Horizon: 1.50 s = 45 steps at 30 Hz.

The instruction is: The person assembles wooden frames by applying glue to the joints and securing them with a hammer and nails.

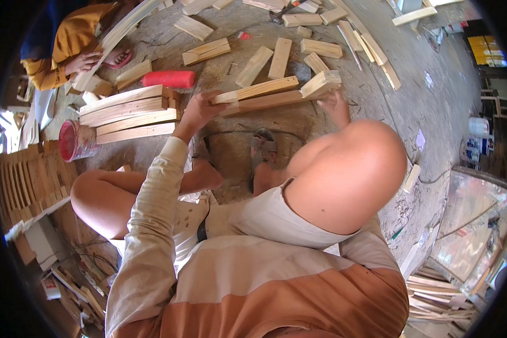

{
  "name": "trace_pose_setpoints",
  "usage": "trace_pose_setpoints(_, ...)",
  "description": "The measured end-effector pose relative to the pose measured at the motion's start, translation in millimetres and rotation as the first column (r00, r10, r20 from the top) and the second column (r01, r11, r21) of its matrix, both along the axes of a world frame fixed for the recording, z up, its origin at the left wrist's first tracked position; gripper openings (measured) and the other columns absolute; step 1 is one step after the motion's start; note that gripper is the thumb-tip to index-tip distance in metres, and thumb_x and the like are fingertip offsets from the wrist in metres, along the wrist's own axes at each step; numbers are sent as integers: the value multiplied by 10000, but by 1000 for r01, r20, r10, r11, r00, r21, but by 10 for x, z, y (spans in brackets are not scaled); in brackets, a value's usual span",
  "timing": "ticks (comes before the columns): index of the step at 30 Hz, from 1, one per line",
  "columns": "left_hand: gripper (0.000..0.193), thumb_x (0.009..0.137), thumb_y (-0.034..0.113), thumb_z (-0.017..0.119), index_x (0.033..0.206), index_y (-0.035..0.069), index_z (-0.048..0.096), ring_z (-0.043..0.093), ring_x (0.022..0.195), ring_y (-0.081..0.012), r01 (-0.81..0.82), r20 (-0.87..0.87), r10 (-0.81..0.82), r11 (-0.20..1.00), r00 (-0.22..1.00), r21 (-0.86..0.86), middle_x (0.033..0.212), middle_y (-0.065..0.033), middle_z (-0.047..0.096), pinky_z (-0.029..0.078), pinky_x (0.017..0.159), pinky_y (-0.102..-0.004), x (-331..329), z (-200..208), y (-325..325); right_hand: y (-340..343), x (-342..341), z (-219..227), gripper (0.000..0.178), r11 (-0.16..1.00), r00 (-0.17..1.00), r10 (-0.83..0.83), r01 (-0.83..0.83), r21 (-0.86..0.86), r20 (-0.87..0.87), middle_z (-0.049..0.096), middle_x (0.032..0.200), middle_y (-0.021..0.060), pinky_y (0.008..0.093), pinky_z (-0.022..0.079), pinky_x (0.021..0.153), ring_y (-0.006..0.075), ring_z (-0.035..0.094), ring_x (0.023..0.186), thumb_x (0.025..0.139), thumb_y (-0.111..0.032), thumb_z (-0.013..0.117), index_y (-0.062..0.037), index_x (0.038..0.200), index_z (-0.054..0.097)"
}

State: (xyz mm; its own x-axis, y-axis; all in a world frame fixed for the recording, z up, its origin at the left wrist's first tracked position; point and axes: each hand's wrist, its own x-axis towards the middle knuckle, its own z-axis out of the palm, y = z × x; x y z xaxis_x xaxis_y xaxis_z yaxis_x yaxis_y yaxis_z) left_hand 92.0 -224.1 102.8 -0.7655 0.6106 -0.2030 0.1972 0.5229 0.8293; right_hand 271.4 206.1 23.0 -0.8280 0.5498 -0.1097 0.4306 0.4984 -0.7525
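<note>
Just beyond my feet, my left hand [199, 111] is closed around the left end of a long wooden strip [265, 89]. A second wooden strip [270, 102] runs alongside it on the near side, meeting it close to my left hand. Across their right end sits a short, thick wooden block [321, 84]. My right hand [336, 107] grips this block from the near right side, its fingers partly hidden beneath. Left of my left hand lies a stack of wooden bars [129, 115], with a red cylinder-shaped container [169, 79] on its side behind it.
Loose wood blocks [207, 52] litter the floor ahead. A red-rimmed bucket [76, 141] stands left, near stacked slatted wood [31, 180]. Another person's hand [84, 62] and orange sleeve are at upper left. Long thin strips [372, 48] lie at far right.
</note>
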Motion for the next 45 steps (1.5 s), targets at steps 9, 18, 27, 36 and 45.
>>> trace_pose_setpoints(9, 455, 949, 316, 681, 1274, -2, 654, 663, 816, -168, -196, 275, 93, 905, 957, 379, 1102, -117, 733, 535, 766, -299, -5, -644, -275, -436, 2042, -359, 713, 884, 761, -382, 135, 448, 524, 443, 1404, 262, 581, 460, 1000, 494, 440, 1299, 817, -388, 784, -38, 1368, 498)
trace_pose_setpoints(18, 494, 971, 369, 631, 1298, -2, 637, 649, 776, -195, -365, 250, 292, 868, 923, 335, 1118, -155, 722, 535, 754, -328, 34, -792, -86, -900, 2414, -708, 684, 837, 863, -341, 98, 538, 373, 504, 1369, 264, 538, 364, 1084, 434, 438, 1291, 830, -382, 766, -12, 1355, 528)
trace_pose_setpoints(27, 836, 999, 664, 395, 1251, -106, 600, 626, 799, -236, -477, 289, 414, 856, 863, 199, 1110, -218, 660, 516, 766, -378, 332, -282, 202, -1326, 169, 25, 465, 955, 950, 294, -295, -2, 109, 633, 1215, 214, 470, 501, 926, 372, 622, 1114, 900, -288, 693, -27, 1269, 583)
trace_pose_setpoints(36, 894, 941, 698, 493, 1202, -156, 543, 659, 875, -363, -417, 131, 402, 901, 906, 122, 954, -318, 663, 493, 790, -455, 408, -462, 182, -2368, -2388, 274, 553, 655, 699, 709, -702, 280, 91, 601, 1299, 221, 448, 508, 954, 368, 608, 1186, 904, -341, 707, -25, 1330, 551)
trace_pose_setpoints(45, 817, 998, 615, 453, 1297, -146, 462, 680, 954, -395, -395, 316, 381, 919, 869, -23, 1035, -327, 667, 514, 827, -444, 658, 62, 55, -3296, -3271, -545, 761, 344, 378, 907, -919, 196, 184, 490, 1366, 271, 500, 465, 1041, 464, 493, 1280, 795, -350, 799, 27, 1347, 436)
